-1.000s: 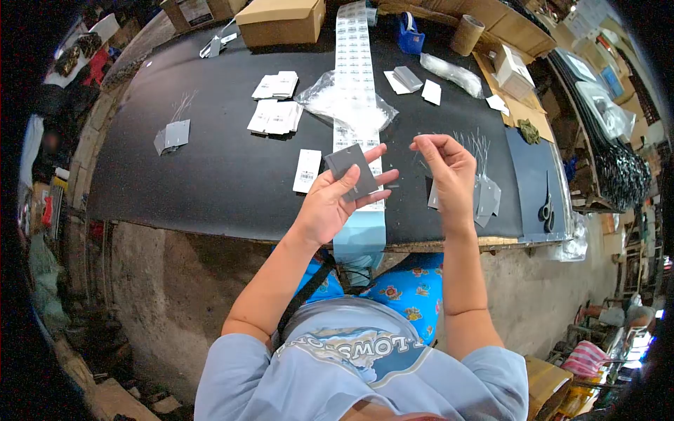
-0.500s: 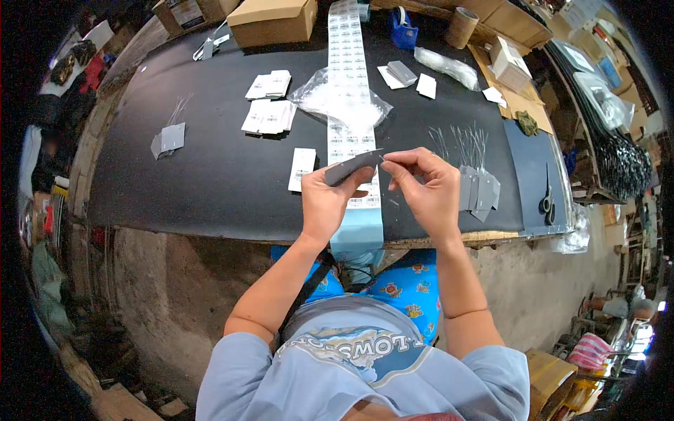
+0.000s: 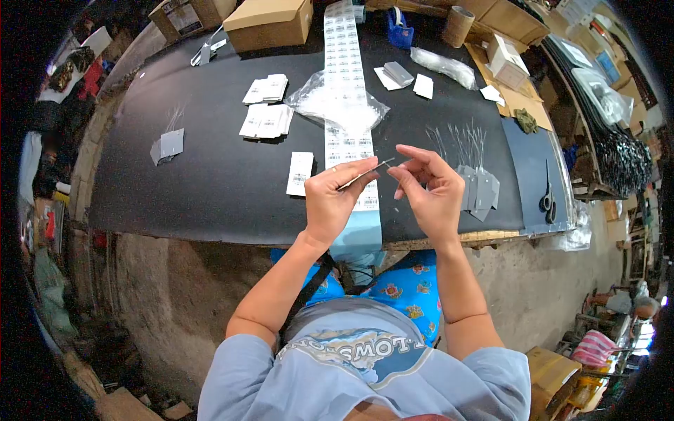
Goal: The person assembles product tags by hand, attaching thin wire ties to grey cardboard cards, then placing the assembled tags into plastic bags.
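My left hand (image 3: 331, 205) pinches a hang tag (image 3: 383, 163) between thumb and fingers, above the strip of barcode labels. The tag is turned nearly edge-on, so little of its face shows. My right hand (image 3: 432, 196) is at the tag's far end, its thumb bent in toward curled fingers and the index finger raised. Whatever thin thing lies at those fingertips is too small to make out. Grey strung tags (image 3: 479, 191) lie just right of my right hand. Left of my left hand is a white barcode tag (image 3: 300, 173).
A long barcode label strip (image 3: 342, 49) runs down the black table (image 3: 210, 182) over a clear plastic bag (image 3: 309, 98). White tag stacks (image 3: 267, 121) lie left of it, with grey strung tags (image 3: 171, 142) farther left. Scissors (image 3: 547, 200) are at right; a blue tape dispenser (image 3: 400, 31) stands behind.
My left hand has tilted the tag from showing its grey face to nearly edge-on. My right index finger has lifted away from the thumb near the tag's end.
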Demonstrator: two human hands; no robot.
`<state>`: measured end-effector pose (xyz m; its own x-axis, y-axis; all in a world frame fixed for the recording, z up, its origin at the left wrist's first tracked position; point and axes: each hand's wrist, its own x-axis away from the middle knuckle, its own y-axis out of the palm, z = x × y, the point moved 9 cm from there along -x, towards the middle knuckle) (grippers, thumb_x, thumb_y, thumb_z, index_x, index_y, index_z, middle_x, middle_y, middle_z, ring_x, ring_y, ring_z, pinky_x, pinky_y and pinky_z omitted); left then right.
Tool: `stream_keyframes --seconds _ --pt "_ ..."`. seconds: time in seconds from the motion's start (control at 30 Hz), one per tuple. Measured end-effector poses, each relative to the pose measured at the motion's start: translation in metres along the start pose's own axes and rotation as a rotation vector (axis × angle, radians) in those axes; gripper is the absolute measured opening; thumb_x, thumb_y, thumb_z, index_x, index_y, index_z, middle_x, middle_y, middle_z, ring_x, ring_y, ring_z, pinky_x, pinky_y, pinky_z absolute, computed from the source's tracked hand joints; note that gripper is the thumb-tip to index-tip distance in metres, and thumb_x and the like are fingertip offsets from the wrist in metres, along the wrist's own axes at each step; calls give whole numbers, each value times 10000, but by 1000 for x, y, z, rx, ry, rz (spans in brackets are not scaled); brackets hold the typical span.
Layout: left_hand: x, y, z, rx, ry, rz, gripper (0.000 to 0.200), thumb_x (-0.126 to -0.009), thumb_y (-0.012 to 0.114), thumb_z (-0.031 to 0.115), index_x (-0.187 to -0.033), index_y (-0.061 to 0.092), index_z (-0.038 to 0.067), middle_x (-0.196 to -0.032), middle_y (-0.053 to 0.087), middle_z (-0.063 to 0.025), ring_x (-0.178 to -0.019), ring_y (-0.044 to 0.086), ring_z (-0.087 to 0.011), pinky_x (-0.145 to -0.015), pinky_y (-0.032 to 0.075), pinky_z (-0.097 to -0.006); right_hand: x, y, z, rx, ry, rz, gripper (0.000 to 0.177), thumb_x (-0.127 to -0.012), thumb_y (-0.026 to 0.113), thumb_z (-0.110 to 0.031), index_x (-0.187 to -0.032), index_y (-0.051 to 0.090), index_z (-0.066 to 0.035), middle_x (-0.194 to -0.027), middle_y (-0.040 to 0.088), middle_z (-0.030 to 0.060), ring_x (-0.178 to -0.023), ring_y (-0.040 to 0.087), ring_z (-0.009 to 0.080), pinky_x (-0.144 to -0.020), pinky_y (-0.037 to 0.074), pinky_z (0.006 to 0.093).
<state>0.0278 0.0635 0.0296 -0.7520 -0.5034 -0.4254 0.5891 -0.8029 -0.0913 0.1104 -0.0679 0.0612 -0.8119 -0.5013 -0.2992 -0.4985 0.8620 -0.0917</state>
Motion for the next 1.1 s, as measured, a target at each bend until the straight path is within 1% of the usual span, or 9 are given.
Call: stream_keyframes --seconds 0.23,0.43,0.63,0.73,0.8,0.87,0.93,1.0,1.1 --pt "1 9 8 -81 111 -21 289 -761 645 -81 -1013 687 52 -1003 677 -105 -878 652 -148 -738 541 -254 4 -4 3 -28 -28 15 295 -786 639 55 -1073 627 -9 -782 638 44 -641 573 71 -519 473 203" --pt "-5 14 28 -254 327 -84 328 -705 610 -61 -1008 683 43 -1040 657 -134 -960 643 -256 -819 524 -315 1 -5 21 -303 247 -150 258 -831 633 -30 -1072 608 60 -850 662 105 -769 659 160 -709 527 249" --pt "-9 39 55 -421 630 -97 330 -694 628 5 -1021 665 28 -1060 650 -128 -986 633 -271 -837 520 -341 -4 -31 41 -461 388 -131 168 -829 651 -89 -938 641 39 -808 665 93 -701 636 131 -690 525 266" --pt "-12 54 52 -386 607 -111 313 -697 650 14 -1009 675 27 -1072 651 -126 -966 646 -243 -826 517 -317 -11 -46 34 -382 348 -87 119 -818 661 -102 -832 642 15 -753 650 57 -647 598 94 -605 487 231" --pt "-8 63 51 -323 567 -107 288 -711 657 10 -998 681 27 -1024 667 -124 -909 660 -236 -776 523 -298 -24 -76 16 -134 141 63 119 -822 660 -113 -828 643 5 -722 632 35 -602 556 73 -540 428 208" --pt "-6 79 25 -103 214 -188 237 -735 666 12 -971 687 21 -944 685 -112 -837 669 -204 -718 522 -283 -38 -95 10 -136 140 150 127 -834 651 -128 -842 637 -2 -705 617 24 -579 520 57 -513 385 195" --pt "21 107 -20 22 -481 -433 139 -793 679 53 -929 688 24 -877 685 -65 -813 649 -133 -660 527 -276 -55 -117 5 -127 76 235 148 -847 637 -137 -865 630 10 -717 627 41 -581 539 60 -519 401 192" --pt "46 127 -38 526 -764 -360 212 -823 676 116 -1008 645 17 -929 668 -70 -859 651 -170 -698 549 -305 -73 -129 23 -33 98 217 159 -847 632 -134 -871 625 23 -712 632 53 -570 553 67 -507 410 194" --pt "62 138 -45 701 -925 -388 306 -859 642 175 -1106 573 8 -1050 633 -94 -936 637 -213 -744 559 -341 -92 -137 67 149 183 133 174 -841 626 -126 -876 618 44 -699 641 76 -547 579 82 -478 431 201"
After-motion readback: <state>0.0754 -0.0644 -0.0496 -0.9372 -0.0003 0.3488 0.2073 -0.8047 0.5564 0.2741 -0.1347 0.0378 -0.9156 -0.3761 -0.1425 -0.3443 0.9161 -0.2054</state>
